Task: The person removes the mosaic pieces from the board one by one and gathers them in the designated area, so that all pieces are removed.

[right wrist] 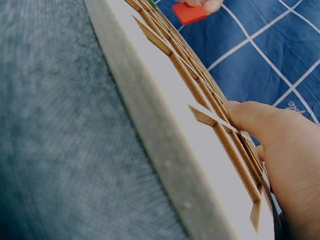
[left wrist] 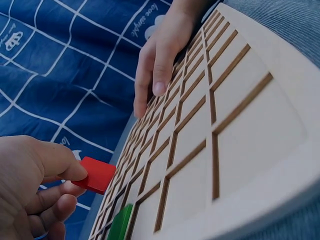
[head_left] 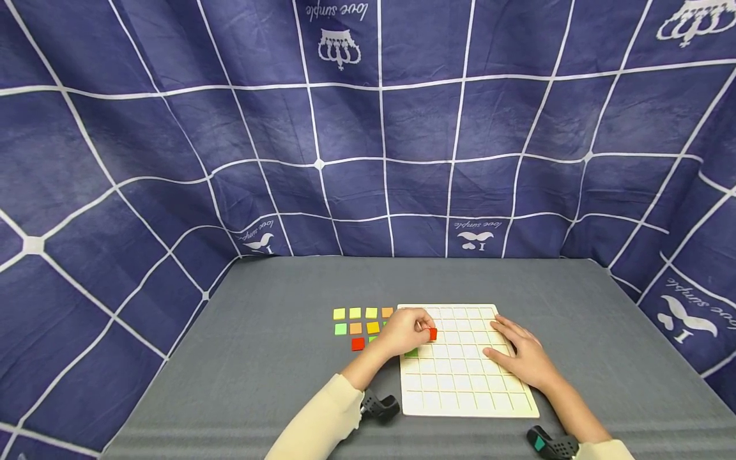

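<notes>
Between thumb and fingers my left hand [head_left: 405,332] pinches a red square tile [left wrist: 97,175], held over the left part of a pale wooden grid board [head_left: 471,404]. In the left wrist view the tile shows tilted, close above the grid. A green tile [left wrist: 120,223] sits in a square at the board's left side, partly hidden by the left hand in the head view. My right hand [head_left: 523,358] rests on the board's right edge, fingers spread and relaxed, holding nothing. Its thumb lies on the grid lines in the right wrist view.
Left of the board, loose tiles lie in rows on the grey tabletop [head_left: 247,370]: yellow [head_left: 355,313], orange [head_left: 356,328], light green [head_left: 340,329] and a second red one [head_left: 358,344]. The left forearm covers some. A blue checked curtain [head_left: 345,128] stands behind the table.
</notes>
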A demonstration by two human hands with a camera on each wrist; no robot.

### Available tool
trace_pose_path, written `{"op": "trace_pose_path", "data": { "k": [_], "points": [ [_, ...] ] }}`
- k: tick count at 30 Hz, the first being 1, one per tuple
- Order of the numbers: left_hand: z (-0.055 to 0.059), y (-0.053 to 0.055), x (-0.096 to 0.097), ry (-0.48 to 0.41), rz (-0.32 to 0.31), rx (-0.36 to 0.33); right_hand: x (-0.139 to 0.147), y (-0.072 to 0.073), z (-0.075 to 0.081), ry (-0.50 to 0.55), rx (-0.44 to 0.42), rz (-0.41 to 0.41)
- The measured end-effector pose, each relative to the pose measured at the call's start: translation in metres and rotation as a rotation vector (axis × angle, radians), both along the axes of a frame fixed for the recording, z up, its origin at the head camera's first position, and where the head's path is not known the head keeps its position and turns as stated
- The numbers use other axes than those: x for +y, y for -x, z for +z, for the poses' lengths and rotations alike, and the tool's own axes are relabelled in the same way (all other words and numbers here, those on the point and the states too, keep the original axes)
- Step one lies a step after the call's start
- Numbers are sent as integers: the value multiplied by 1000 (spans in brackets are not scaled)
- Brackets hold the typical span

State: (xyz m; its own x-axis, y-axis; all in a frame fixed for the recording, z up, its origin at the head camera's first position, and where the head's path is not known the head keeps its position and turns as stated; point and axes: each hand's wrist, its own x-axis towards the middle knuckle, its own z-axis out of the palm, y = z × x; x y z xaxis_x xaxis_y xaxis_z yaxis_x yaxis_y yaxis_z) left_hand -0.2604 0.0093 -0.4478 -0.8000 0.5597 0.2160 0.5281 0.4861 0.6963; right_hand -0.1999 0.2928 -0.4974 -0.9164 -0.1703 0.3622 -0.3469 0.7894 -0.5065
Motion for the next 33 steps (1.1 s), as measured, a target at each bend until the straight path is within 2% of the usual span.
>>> {"op": "trace_pose_path", "data": {
  "k": [13, 17, 25, 33],
  "points": [
    [-2, -1, -20, -27, 23, -20, 0, 0, 0, -6, -2, 0],
    [0, 0, -27, -32, 22, -3, 0, 0, 0, -6, 3, 1],
    [4, 2, -41, 4, 61, 38, -1, 0, 0, -3, 2, 2],
    [6, 1, -50, -5, 58, 45, -1, -1, 1, -10, -1, 0]
  ]
}}
